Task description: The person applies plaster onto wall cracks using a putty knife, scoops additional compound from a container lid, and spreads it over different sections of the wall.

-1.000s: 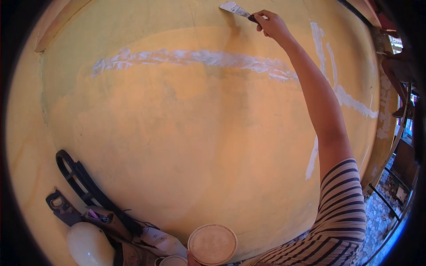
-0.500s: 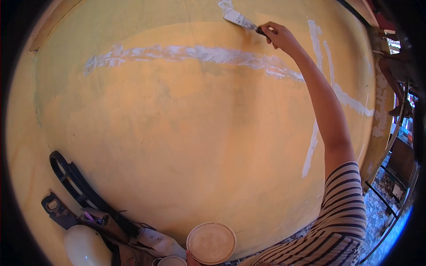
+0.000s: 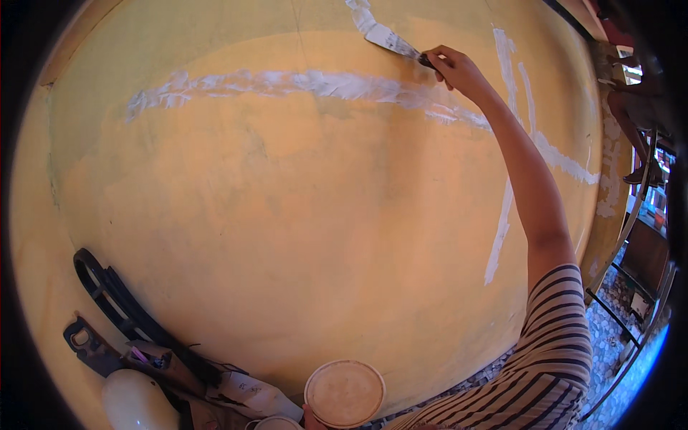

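High on the yellow wall [image 3: 287, 215], my right hand [image 3: 459, 73] is closed round the dark handle of a putty knife [image 3: 393, 41]. Its wide blade lies against the wall at the lower end of a short white filler streak [image 3: 360, 16]. Below runs a long, uneven band of white filler [image 3: 337, 86], partly hidden by my right forearm. At the bottom edge, part of my left hand [image 3: 311, 417] grips the side of a round, pale lid-like disc [image 3: 345, 393]; whether a tub is under it is hidden.
More filler streaks [image 3: 507, 72] run down the wall at right. At lower left are a handsaw [image 3: 89, 347], a black curved strip [image 3: 122, 301], a rounded white object [image 3: 140, 403] and a pale sack [image 3: 254, 394]. Metal rails [image 3: 618, 319] and another person's leg [image 3: 627, 118] show at far right.
The putty knife has moved slightly down along the short streak, which now reaches a little lower. My left hand keeps its hold on the disc, and the view has shifted slightly.
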### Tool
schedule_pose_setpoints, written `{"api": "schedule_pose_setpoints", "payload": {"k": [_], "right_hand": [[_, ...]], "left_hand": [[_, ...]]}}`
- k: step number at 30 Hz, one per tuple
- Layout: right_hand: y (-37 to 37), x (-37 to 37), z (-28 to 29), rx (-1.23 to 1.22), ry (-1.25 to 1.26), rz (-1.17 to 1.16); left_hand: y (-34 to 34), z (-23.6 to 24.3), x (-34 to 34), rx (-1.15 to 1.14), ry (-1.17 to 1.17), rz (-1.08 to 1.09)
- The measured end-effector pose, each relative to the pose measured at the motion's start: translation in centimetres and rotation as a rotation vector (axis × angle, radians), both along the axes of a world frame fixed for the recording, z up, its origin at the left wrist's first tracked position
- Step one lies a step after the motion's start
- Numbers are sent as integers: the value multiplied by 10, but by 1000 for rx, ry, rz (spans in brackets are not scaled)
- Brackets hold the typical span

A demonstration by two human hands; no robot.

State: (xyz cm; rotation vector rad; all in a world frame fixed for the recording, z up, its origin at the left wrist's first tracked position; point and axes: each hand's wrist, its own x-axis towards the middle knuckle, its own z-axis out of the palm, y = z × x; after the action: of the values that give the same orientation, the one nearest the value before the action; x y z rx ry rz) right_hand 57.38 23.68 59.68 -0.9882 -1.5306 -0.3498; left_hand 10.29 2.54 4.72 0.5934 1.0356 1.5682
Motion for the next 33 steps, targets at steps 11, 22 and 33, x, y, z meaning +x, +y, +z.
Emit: {"api": "schedule_pose_setpoints", "payload": {"k": [11, 22, 33], "right_hand": [[5, -3, -10, 36, -54, -5], [3, 0, -32, 3, 7, 35], [3, 2, -45, 52, -15, -28]], "left_hand": [[10, 0, -3, -16, -24, -25], [20, -1, 1, -27, -35, -51], [23, -3, 0, -37, -46, -62]]}}
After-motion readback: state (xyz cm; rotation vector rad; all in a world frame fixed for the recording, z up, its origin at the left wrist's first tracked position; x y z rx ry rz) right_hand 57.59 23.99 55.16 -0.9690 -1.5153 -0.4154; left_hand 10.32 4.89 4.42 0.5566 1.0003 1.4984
